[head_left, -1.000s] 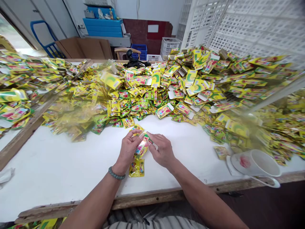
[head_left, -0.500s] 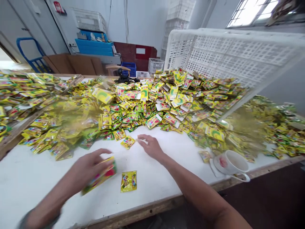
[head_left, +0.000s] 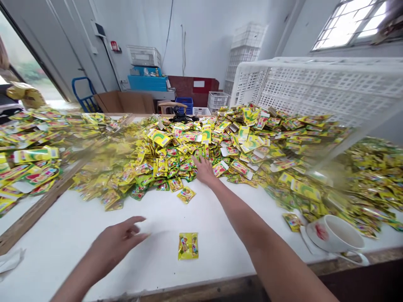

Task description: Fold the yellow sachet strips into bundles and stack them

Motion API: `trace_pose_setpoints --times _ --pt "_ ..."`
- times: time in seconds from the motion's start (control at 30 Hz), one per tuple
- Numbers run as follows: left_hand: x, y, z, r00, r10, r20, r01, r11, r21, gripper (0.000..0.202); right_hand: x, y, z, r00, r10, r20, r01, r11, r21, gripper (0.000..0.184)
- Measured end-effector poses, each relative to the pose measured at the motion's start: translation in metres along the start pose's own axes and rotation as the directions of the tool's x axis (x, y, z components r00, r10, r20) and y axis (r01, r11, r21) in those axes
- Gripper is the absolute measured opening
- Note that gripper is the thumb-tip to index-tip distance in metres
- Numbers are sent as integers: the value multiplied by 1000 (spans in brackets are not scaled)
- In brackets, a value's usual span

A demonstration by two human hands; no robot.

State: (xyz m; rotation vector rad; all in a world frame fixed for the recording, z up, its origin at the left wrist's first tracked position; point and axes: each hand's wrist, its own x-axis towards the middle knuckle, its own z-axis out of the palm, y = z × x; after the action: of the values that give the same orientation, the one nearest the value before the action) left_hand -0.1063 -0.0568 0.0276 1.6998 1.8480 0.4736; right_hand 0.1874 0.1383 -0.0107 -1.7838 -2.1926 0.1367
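My left hand (head_left: 121,237) hovers over the white tabletop at the near left, its fingers curved apart with nothing between them. Right of it, a single yellow candy packet (head_left: 188,246) lies flat on the table. My right hand (head_left: 205,170) reaches to the front of a large heap of packets (head_left: 145,167), fingers stretched out at the packets and partly blending in with them. Just in front of the heap lies another loose packet (head_left: 186,195). Flat yellow-green boxes (head_left: 252,142) are piled behind and to the right of my right hand.
A white mesh crate (head_left: 302,90) lies tipped behind the boxes. At the right edge stands a white cup (head_left: 335,235). A wooden strip (head_left: 47,197) divides the table on the left, with more boxes (head_left: 34,174) beyond it. Part of another person shows at far left.
My left hand has let go of the small box it held. My right hand has moved forward from the loose packet to the heap. The view has turned left.
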Motion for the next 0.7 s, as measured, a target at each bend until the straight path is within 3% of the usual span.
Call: trace_pose_setpoints --times 0.13,0.3,0.37,0.47,0.5,0.57,0.7 --pt "46 53 46 990 118 80 -125 988 91 41 1 -4 6 989 -122 86 132 983 -131 54" --pt "91 85 91 977 213 27 -212 937 278 30 -28 5 6 961 -234 147 248 965 -85 28" --pt "104 92 104 980 199 1 -190 932 310 28 -44 10 6 971 -212 115 214 977 -2 22" --pt "116 95 118 988 155 -15 -140 929 343 35 -68 17 4 999 -9 45 -3 970 244 23" --pt "117 94 120 990 137 -15 -123 930 345 37 -76 19 4 995 78 55 -92 931 354 27" --pt "117 93 122 995 103 -19 -91 935 342 44 -90 22 5 971 193 139 -238 773 589 34" --pt "110 96 119 997 75 -35 -58 930 364 51 -112 24 13 930 161 332 -367 308 878 37"
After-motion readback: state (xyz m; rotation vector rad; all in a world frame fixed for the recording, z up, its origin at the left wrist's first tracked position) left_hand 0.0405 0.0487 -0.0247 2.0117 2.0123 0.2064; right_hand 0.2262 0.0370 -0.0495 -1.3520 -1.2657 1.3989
